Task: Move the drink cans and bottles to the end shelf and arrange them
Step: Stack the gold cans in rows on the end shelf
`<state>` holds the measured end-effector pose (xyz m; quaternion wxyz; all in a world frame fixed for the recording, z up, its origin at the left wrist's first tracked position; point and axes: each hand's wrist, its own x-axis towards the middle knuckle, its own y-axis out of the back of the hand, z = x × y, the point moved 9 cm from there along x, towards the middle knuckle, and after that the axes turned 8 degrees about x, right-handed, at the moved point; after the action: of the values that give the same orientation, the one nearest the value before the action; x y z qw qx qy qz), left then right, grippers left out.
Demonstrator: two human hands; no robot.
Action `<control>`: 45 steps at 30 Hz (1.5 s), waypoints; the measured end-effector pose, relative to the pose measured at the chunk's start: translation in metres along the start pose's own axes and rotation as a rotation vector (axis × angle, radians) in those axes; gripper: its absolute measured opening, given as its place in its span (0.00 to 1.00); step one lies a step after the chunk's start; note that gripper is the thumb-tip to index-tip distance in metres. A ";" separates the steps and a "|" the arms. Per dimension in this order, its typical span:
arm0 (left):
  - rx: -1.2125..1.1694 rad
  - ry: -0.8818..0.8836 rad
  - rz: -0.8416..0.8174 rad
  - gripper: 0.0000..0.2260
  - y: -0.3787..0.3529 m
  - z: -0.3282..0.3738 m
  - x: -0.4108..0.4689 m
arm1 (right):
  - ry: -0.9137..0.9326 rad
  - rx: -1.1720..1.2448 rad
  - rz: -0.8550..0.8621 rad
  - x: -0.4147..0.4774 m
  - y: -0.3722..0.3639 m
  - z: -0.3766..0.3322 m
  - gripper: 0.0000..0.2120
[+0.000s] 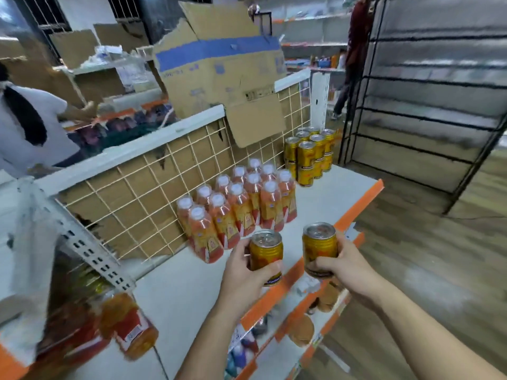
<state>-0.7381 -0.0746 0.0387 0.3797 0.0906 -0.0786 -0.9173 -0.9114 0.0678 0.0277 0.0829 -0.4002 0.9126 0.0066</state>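
Both forearms bare, entering from below and reaching forward. Left hand [244,270]: thumb on the left side of the left can [265,249], fingers curled across its near face; can upright, over the front edge of the shelf [315,204]. Right hand [343,267]: thumb across the right can [319,242], fingers round its right side; upright, just past that edge. Hands near each other, not touching.

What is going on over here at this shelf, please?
A person is stocking the white shelf: the left grip holds one gold drink can and the right grip a second can, both near its front edge. Orange drink bottles stand grouped mid-shelf, and gold cans are stacked two high at the far end.
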 end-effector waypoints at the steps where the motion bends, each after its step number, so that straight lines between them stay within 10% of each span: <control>1: 0.004 0.002 0.017 0.23 -0.017 0.006 0.013 | -0.005 0.026 -0.012 0.012 0.015 -0.004 0.33; 28: 0.052 0.027 0.064 0.25 -0.222 0.033 0.326 | -0.043 -0.026 -0.049 0.334 0.220 -0.034 0.32; 45: 0.062 0.302 0.622 0.33 -0.309 -0.031 0.415 | -0.108 -0.254 -0.650 0.524 0.243 0.038 0.32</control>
<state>-1.2304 -0.1558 -0.1015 0.6454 0.2085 -0.0734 -0.7311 -1.4321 -0.1461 -0.1054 0.0785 -0.6758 0.7239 0.1146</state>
